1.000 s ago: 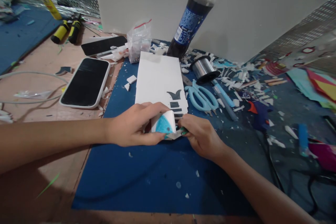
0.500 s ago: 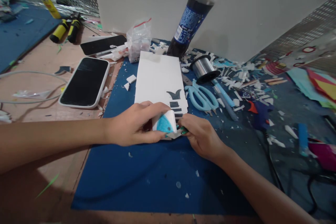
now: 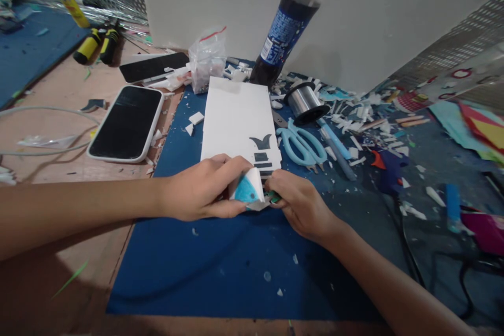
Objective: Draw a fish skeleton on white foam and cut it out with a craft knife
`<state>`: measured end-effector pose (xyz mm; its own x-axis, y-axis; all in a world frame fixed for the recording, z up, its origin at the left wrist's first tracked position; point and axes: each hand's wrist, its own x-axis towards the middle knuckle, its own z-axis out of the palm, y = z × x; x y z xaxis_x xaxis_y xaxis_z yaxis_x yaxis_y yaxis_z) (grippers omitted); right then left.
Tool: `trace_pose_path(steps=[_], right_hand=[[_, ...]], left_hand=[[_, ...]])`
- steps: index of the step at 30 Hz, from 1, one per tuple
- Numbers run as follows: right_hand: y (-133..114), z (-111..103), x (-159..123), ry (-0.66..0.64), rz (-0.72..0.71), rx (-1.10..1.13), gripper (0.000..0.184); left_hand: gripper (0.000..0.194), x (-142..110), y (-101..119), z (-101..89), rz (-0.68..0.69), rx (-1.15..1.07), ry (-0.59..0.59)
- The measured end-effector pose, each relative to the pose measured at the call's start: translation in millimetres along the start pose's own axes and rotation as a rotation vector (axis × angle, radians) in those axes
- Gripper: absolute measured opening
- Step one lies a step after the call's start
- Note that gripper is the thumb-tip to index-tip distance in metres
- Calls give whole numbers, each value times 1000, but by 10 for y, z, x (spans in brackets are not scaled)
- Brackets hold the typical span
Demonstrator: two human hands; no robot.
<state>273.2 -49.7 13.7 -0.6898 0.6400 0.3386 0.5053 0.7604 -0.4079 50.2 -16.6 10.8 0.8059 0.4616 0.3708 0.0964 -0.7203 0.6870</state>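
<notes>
Between the thumb and fingers of my left hand (image 3: 200, 186) is a small white foam piece (image 3: 247, 187) with a blue painted patch and a dark dot, tilted up toward me. My right hand (image 3: 293, 197) is closed around a green-handled tool (image 3: 274, 197), most of it hidden in my fist. The tool's working end lies against or close beside the foam piece's right lower edge, and its exact contact cannot be made out. Just beyond both hands lies a white foam board (image 3: 236, 115) with dark cut-out shapes near its right front corner.
Blue scissors (image 3: 301, 144), a wire spool (image 3: 307, 104) and a glue gun (image 3: 389, 168) lie on the right. A dark soda bottle (image 3: 281, 37) leans behind the board. To the left are a phone (image 3: 126, 123) and pliers (image 3: 98, 44). Foam scraps litter the blue mat (image 3: 220, 273).
The foam piece has turned slightly in my left hand, its right edge tipping. My right hand has shifted only a little beside it. Everything else stays in place.
</notes>
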Motion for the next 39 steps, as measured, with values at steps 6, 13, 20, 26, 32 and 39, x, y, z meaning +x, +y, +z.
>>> trace_pose_path(steps=[6, 13, 20, 26, 32, 39], right_hand=[[14, 2, -2, 19, -12, 21, 15], [22, -16, -6, -10, -4, -25, 15], [47, -28, -21, 11, -13, -48, 13], [62, -43, -29, -31, 0, -5, 17], [50, -32, -51, -47, 65, 80, 37], [20, -10, -42, -42, 117, 93, 40]], left_hand=[[44, -22, -10, 20, 35, -1, 40], [39, -13, 1, 9, 16, -23, 30], [30, -22, 0, -12, -28, -79, -1], [32, -27, 1, -19, -20, -97, -11], [31, 3, 34, -31, -22, -40, -16], [29, -20, 12, -16, -6, 3, 11]])
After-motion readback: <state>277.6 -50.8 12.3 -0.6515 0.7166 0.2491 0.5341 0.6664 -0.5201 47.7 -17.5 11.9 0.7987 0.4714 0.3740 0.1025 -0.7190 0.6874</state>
